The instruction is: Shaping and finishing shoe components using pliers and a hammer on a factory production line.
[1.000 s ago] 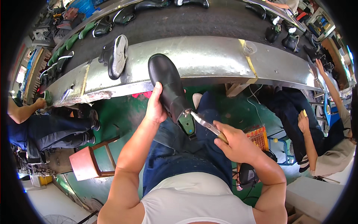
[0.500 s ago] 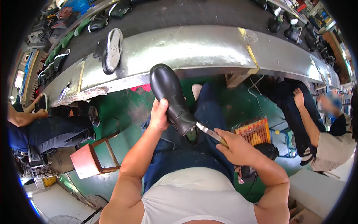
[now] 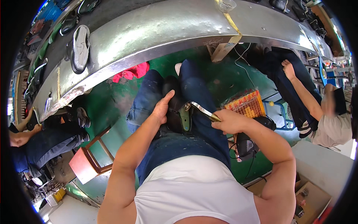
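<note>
Bracing the boot (image 3: 172, 87) well seems to matter most: it sits between the thighs (image 3: 197, 83), toe pointing away, and the left hand (image 3: 162, 110) grasps its side. The right hand (image 3: 230, 121) is clenched round the handles of the pincers (image 3: 203, 109); their curved nose reaches leftward from that grip to the boot's edge, beside the green last (image 3: 185, 118). Whether the nose bites on anything, I cannot tell. Steady pressure is likely better than a jerk, with the left fingers clear of the nose's line, since a slip could pinch them or scuff the boot.

As for edges, the bench (image 3: 179, 22) curves across ahead of both grips, beyond the knees, with green floor (image 3: 164, 63) showing in the gap. Ahead and to the right of the right grip is a beaded mat (image 3: 245, 106), so a wide outward swing looks risky. Leftward of the left grip, the stool (image 3: 84, 164) stands well apart.
</note>
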Available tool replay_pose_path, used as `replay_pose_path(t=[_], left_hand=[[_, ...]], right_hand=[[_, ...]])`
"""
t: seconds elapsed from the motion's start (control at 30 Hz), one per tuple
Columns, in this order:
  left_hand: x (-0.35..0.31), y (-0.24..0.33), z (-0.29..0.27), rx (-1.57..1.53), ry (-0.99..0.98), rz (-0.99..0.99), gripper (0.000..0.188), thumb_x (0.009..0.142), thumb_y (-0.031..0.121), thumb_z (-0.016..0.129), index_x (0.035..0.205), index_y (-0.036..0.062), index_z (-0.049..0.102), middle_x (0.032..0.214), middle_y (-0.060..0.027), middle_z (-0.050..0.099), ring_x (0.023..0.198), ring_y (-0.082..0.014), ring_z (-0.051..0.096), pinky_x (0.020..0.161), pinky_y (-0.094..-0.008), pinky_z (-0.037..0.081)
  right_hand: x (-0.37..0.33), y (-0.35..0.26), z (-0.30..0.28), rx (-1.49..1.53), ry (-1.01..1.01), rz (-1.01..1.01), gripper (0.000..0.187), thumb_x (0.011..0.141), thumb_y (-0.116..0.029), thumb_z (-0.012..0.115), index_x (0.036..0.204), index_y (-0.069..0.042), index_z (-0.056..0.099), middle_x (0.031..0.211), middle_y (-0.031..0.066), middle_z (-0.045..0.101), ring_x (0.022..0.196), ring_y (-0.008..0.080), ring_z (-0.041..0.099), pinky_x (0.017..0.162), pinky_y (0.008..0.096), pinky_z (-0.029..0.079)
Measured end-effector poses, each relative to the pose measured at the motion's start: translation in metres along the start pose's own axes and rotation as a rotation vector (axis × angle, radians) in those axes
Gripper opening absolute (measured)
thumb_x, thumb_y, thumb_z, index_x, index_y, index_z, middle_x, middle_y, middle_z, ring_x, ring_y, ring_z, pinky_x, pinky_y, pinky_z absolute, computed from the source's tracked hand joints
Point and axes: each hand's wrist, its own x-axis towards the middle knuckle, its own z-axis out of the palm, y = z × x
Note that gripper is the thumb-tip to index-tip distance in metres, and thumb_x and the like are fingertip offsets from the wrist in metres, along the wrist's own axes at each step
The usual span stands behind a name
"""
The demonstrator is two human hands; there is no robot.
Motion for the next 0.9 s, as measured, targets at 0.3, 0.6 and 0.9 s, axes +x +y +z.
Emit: replay_pose_path(t=[0.3, 0.6, 0.9], left_hand=[[0.0, 0.013, 0.003, 0.086, -0.005, -0.096, 0.053, 0.088, 0.047, 0.069, 0.117, 0.0031, 0.062, 0.109, -0.0156, 0.07, 0.097, -0.0294, 0.068, 0.093, -0.0462, 0.053], [0.01, 0.013, -0.001, 0.051, -0.006, -0.152, 0.051, 0.088, 0.046, 0.068, 0.113, 0.0018, 0.063, 0.103, -0.0158, 0.071, 0.092, -0.0289, 0.069, 0.089, -0.0452, 0.054], [0.013, 0.008, 0.001, 0.065, 0.024, -0.151, 0.05, 0.089, 0.045, 0.067, 0.111, 0.0009, 0.064, 0.098, -0.0142, 0.072, 0.085, -0.0267, 0.07, 0.084, -0.043, 0.057]], right_hand=[[0.029, 0.024, -0.021, 0.018, -0.11, -0.115, 0.028, 0.093, -0.023, 0.062, 0.104, 0.002, 0.058, 0.085, 0.0087, 0.062, 0.074, 0.0191, 0.068, 0.067, 0.0331, 0.056], [0.025, -0.012, -0.039, -0.561, 0.021, -0.248, 0.027, 0.087, -0.017, 0.065, 0.105, 0.002, 0.062, 0.091, 0.0216, 0.068, 0.088, 0.0379, 0.066, 0.08, 0.0448, 0.049], [0.019, -0.063, -0.064, -0.859, -0.135, -0.067, 0.023, 0.088, -0.018, 0.063, 0.102, 0.001, 0.066, 0.09, 0.0188, 0.07, 0.09, 0.0343, 0.068, 0.08, 0.0447, 0.051]])
